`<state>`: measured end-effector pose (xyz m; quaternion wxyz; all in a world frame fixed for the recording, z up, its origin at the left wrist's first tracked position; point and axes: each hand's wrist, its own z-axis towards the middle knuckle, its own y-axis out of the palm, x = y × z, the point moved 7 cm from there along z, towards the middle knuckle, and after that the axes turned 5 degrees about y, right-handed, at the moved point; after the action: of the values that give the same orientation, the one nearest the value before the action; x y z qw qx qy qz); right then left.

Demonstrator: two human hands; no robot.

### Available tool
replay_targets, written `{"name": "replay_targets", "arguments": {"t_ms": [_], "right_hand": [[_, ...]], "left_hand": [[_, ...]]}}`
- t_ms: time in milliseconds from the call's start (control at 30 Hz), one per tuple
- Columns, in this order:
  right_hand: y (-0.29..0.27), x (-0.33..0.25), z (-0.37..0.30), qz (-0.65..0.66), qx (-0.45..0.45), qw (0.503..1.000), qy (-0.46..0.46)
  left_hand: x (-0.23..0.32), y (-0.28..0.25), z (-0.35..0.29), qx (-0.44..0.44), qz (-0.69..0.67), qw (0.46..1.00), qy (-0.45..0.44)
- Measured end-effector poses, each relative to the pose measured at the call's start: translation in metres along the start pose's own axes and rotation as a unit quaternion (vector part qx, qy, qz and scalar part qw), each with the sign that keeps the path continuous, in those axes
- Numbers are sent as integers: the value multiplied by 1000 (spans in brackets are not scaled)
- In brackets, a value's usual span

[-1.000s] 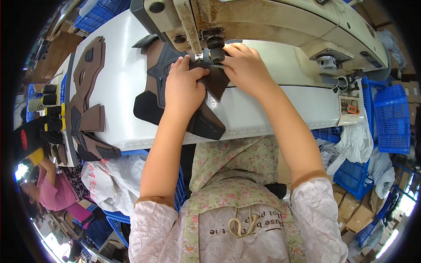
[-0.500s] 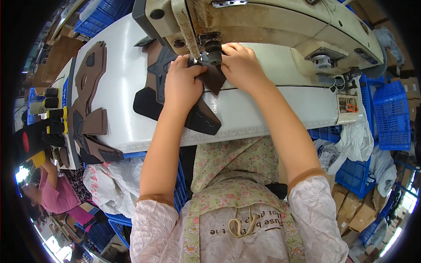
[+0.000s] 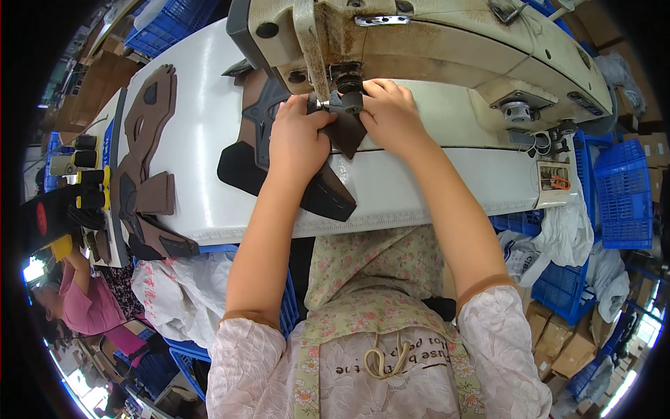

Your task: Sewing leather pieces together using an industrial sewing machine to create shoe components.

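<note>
A flat brown and black shoe upper [image 3: 346, 135] lies beneath the needle area of a worn cream sewing machine [image 3: 433, 59]. My left hand [image 3: 300, 140] presses on it left of the needle, thumb stretched toward the brown flap and fingertips partly hidden near the machine head. My right hand [image 3: 392, 117] grips its right edge, with curled fingers close beside the dark round part of the machine. One black end of the upper sticks out left of my left forearm, another below my wrist. The needle tip and the stitching point are hidden.
More brown and black shoe uppers [image 3: 148, 133] lie stacked at the left of the white table [image 3: 202, 150]. Thread spools [image 3: 87, 159] stand beyond them. Blue crates [image 3: 623, 195] and white bags [image 3: 565, 223] are at the right. A person in pink [image 3: 91, 304] works at the far left.
The whole view has shifted slightly, so machine and table appear a little lower and further right. Both hands keep nearly the same place on the shoe upper.
</note>
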<state>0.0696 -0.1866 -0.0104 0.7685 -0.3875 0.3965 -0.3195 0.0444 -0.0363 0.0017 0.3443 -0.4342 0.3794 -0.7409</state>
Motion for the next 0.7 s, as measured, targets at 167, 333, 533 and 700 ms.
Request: {"name": "replay_targets", "arguments": {"t_ms": [167,333,533,700], "right_hand": [[-4,46,16,222,-25,952,212],[-5,87,57,298,17,925,235],[-13,114,87,188,25,963,192],[-28,119,70,83,32,982,166]], "left_hand": [[-3,-4,-1,-5,-41,999,9],[1,-8,5,-19,-84,995,49],[-2,-19,6,-48,-94,992,64],[-11,-20,11,-48,-106,987,112]]}}
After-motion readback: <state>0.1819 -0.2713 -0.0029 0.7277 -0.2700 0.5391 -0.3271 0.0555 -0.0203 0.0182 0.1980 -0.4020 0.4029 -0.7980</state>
